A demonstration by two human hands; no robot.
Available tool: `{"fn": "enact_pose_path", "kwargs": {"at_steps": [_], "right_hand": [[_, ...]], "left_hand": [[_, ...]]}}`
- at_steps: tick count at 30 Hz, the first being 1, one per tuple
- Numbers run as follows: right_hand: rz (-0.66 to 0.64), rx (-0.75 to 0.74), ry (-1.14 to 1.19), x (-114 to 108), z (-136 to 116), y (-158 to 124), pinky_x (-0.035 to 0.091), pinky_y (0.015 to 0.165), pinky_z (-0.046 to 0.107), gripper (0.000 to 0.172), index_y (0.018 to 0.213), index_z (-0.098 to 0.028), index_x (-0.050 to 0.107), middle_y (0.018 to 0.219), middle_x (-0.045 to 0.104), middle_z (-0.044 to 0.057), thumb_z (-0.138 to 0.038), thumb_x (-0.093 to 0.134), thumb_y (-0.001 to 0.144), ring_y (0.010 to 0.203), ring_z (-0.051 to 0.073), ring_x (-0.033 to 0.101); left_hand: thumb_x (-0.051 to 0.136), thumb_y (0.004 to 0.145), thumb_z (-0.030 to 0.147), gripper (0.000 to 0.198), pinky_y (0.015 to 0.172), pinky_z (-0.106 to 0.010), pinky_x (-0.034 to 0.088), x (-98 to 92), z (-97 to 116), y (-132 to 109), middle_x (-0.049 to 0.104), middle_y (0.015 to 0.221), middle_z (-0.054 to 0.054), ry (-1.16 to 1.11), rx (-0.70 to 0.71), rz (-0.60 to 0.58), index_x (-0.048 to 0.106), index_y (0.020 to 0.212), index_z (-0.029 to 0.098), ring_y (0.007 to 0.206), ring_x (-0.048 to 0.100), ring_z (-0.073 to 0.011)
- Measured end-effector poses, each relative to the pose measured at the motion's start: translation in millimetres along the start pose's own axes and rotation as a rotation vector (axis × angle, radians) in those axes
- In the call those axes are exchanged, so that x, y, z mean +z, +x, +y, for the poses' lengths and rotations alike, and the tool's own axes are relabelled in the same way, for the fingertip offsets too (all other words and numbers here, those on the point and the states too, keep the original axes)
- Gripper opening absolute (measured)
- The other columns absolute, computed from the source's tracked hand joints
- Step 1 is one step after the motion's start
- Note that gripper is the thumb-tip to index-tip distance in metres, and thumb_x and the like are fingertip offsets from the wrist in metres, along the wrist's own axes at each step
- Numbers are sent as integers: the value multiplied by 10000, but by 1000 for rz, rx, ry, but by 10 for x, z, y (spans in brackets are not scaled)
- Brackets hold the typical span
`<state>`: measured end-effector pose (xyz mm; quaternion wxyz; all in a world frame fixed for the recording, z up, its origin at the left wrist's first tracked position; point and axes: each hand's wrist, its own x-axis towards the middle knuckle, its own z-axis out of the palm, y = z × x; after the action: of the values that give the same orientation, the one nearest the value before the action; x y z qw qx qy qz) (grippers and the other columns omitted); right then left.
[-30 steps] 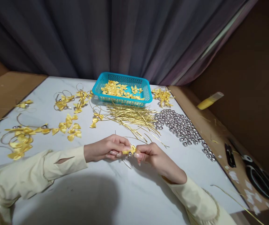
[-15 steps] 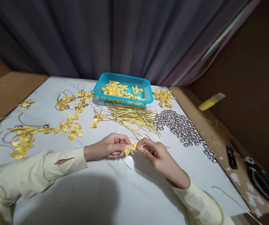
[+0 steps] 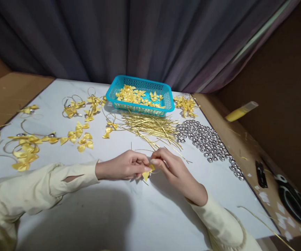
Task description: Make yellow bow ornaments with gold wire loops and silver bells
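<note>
Head view — yellow bow half-hidden by fingers — silver bead barely discernible.

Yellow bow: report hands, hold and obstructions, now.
Left hand pinching yellow bow. Right hand at its far edge, grip unclear. Bow partly covered by fingers. Gold cord pile beyond, not blocking.

Head camera, close above tabletop, facing forward, down.

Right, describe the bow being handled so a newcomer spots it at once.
Over the white tabletop, nearer the viewer than the gold cords, find the left hand and right hand. Between them is a small yellow bow beside a silver bead. Unlike the other bows, it is held.
</note>
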<state>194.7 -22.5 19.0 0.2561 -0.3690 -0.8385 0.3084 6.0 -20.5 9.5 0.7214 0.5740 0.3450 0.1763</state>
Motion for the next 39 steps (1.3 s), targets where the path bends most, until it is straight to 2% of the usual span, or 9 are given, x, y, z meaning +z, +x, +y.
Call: {"fn": "enact_pose_path", "kwargs": {"at_steps": [6, 11, 15, 19, 22, 27, 34, 39], "right_hand": [[-39, -23, -11, 72, 2, 34, 376, 649, 273, 167, 781, -182, 457, 736, 536, 35, -221, 373, 919, 698, 155, 487], [-53, -43, -45, 68, 17, 39, 371, 660, 272, 147, 781, -178, 461, 736, 542, 38, -157, 375, 898, 700, 152, 485], [-66, -30, -59, 61, -5, 42, 366, 659, 265, 172, 772, -179, 460, 724, 544, 30, -184, 367, 916, 690, 144, 486], [-133, -6, -206, 66, -45, 51, 345, 684, 287, 232, 757, -177, 459, 722, 539, 31, -252, 342, 943, 686, 150, 464], [-163, -6, -275, 74, -43, 54, 333, 689, 299, 249, 743, -175, 449, 710, 525, 30, -239, 320, 946, 669, 150, 447], [-102, -29, -144, 50, 2, 46, 339, 673, 285, 222, 741, -175, 464, 703, 541, 29, -219, 352, 928, 671, 151, 460], [-23, -110, -92, 68, 18, 24, 325, 640, 272, 193, 693, -184, 444, 642, 512, 13, -163, 404, 880, 632, 150, 442], [-27, 26, -34, 88, 5, 34, 329, 625, 259, 221, 650, -184, 448, 613, 526, 3, -179, 441, 871, 613, 140, 453]], "left_hand": [[511, 838, 284, 177, 369, -168, 234, -7, -20, 11, 429, 458, 92, 14, -21, -43, 545, 773, 123, 358, 319, -32], [507, 844, 307, 229, 361, -168, 229, -2, -17, 12, 443, 478, 91, 2, -70, -60, 576, 947, 114, 348, 312, -30], [511, 833, 292, 193, 352, -163, 227, -1, -8, 21, 444, 476, 90, 9, -93, -55, 566, 888, 115, 339, 310, -26], [499, 823, 237, 143, 346, -155, 236, -8, -10, 29, 454, 490, 84, 35, -116, -69, 568, 864, 119, 338, 327, -25], [507, 819, 245, 133, 334, -156, 228, -19, -10, 33, 474, 517, 74, 45, -141, -89, 555, 816, 121, 329, 336, -22], [497, 836, 266, 158, 338, -162, 213, -38, 2, 44, 455, 497, 84, -16, -122, -130, 557, 877, 126, 313, 309, -18], [551, 814, 356, 241, 330, -168, 192, -40, -9, 49, 459, 478, 80, -105, -121, -122, 486, 720, 143, 308, 307, -16], [554, 814, 341, 218, 335, -171, 193, -60, -38, 63, 454, 468, 82, -117, -126, -139, 520, 766, 132, 306, 299, -19]]}}
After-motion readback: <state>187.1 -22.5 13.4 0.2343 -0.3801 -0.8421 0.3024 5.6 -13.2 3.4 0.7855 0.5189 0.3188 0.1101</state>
